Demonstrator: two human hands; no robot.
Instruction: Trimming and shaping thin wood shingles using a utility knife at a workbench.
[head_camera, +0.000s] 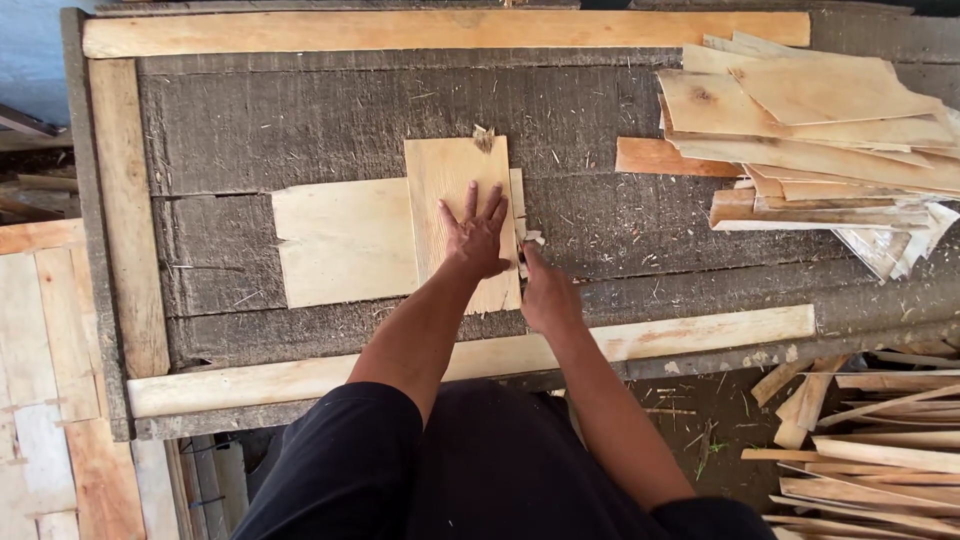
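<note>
My left hand (474, 234) lies flat, fingers spread, on a thin upright sheet of pale wood veneer (455, 175) on a dark rough workbench (300, 120). A wider veneer sheet (340, 240) lies to its left, partly tucked under it. My right hand (548, 293) is closed at the upright sheet's right edge, gripping something small that I cannot make out. Small torn scraps sit by that edge.
A stack of veneer sheets (820, 130) fills the bench's far right. Pale wooden battens (440, 30) frame the bench at the back, left and front. Loose veneer strips (860, 440) lie on the ground at right; a wooden panel (50, 380) lies at left.
</note>
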